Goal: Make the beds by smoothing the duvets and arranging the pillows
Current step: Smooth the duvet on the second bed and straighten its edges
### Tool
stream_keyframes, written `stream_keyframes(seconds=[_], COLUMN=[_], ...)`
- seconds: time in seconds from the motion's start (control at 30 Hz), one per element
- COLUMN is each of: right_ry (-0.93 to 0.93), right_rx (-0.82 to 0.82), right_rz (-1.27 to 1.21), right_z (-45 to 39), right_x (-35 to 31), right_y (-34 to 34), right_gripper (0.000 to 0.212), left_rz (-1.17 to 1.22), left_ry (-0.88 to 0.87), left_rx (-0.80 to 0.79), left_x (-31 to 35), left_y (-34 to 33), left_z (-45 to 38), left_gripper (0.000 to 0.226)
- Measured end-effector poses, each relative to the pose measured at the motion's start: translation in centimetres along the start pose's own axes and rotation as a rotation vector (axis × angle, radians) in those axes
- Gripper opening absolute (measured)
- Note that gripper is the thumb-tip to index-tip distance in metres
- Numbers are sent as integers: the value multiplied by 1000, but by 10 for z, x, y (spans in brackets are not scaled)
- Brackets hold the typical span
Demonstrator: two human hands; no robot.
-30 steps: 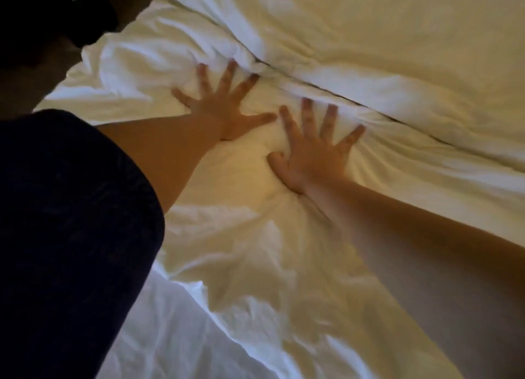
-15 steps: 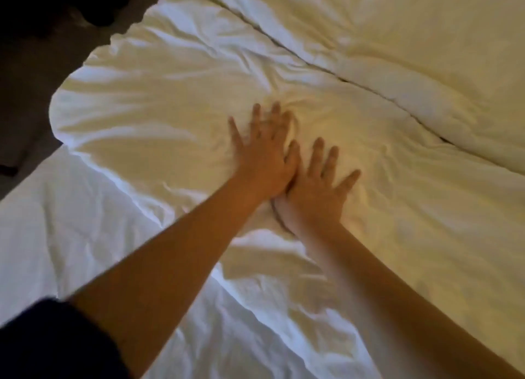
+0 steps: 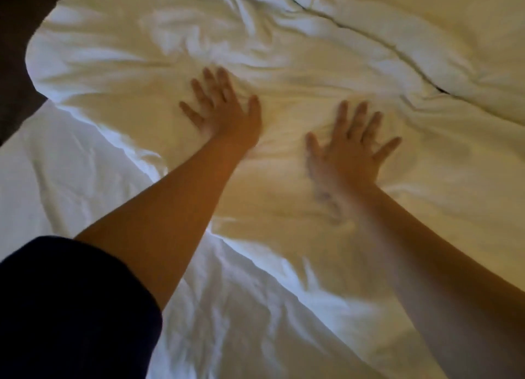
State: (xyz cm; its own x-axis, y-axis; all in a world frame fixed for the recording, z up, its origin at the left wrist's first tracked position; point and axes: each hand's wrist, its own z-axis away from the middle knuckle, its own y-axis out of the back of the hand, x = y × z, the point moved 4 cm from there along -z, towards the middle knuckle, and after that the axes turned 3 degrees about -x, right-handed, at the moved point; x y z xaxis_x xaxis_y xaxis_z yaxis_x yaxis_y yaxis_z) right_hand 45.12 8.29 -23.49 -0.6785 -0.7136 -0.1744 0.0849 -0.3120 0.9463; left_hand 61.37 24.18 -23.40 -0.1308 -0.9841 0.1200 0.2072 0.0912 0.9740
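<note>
The bed (image 3: 71, 179) fills almost the whole view, and the white duvet (image 3: 284, 202) lies across it, from the far left corner down toward the near right. A second duvet (image 3: 426, 32) lies beyond the first one, at the far right, and a dark seam separates the two. Nearer than the duvet's edge, the bare sheet (image 3: 241, 322) is uncovered.

What has changed: half a second ago the two hands were pressed close together, almost overlapping, in the middle of the duvet. Now they have spread apart. The left hand (image 3: 224, 114) has gone toward the duvet's left edge, and the right hand (image 3: 352, 148) has gone toward the seam. Both are blurred, so I judge they are in a sweeping stroke outward. For the task this means that the smoothing of this duvet is in progress. Many creases remain on the far side of the hands, so it is not finished.

Both hands lie flat on the duvet with straight, spread fingers (image 3: 342, 114); they grasp nothing and only press the cloth.

About edges: the duvet's left edge is rounded and lies near the side of the bed, with dark floor (image 3: 17, 66) beyond it. The left hand has room before that edge. The right hand has less room before the seam. No pillow is visible.
</note>
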Motion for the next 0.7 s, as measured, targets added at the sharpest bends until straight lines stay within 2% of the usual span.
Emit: stream_keyframes(seconds=[0.1,0.17,0.23,0.3,0.4,0.47,0.5,0.53,0.7], right_ry=[339,437,369,235,-1,-135,-160,-160,-71], right_rx=[-66,-113,-95,-73,-50,-56,-52,-41,63], right_rz=[94,173,226,262,197,120,95,77,80], right_z=[90,147,185,200,213,215,211,206,123], right_x=[3,33,79,132,196,209,207,202,189], right_y=[-25,-35,-36,-31,-20,-17,-17,-17,-3], right_gripper=[91,101,113,121,122,120,119,116,107], left_rz=[10,-96,-179,-208,-177,-87,-46,-8,24], left_ry=[-515,-714,-709,-599,-299,-63,-4,-15,-449], left_rx=[-91,-146,-116,-67,-55,-55,-63,-79,-62], left_x=[41,22,-15,-47,-67,-50,-32,-9,106], left_y=[-27,-39,-45,-46,-40,-41,-42,-45,-60], left_z=[126,202,226,208,162,148,150,158,213], left_gripper=[78,77,78,80,79,80,83,86,87])
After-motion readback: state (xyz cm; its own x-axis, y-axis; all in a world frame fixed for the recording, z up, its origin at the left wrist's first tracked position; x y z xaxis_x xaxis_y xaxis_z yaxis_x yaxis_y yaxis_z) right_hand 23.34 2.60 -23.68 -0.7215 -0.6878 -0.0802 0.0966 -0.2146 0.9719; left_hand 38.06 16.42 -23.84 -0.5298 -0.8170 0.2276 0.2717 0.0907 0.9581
